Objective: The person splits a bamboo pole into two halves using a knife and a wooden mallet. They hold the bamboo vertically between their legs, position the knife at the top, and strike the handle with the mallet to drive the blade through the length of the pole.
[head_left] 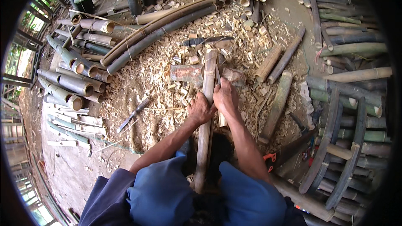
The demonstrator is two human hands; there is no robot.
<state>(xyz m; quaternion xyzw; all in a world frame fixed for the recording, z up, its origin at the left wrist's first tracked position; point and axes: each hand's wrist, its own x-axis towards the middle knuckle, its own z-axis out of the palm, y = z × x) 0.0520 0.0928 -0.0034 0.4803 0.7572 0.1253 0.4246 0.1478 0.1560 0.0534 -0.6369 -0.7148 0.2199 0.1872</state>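
- Shavings (159,96) litter the floor (79,171) around us.
- Our pole (205,138) runs from between our knees (159,188) up over a log (184,73).
- Our left hand (200,109) wraps its fingers round the pole; our right hand (226,98) closes on what looks like a knife (217,75) (the grip partly hides it).
- We should brace the pole, left hand clear of the knife's path.

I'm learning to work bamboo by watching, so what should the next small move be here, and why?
Probably slide the left hand a little down the long pole, toward the body: it holds the pole right beside the right hand, where a narrow strip, possibly a blade, sticks out ahead of the fingers.
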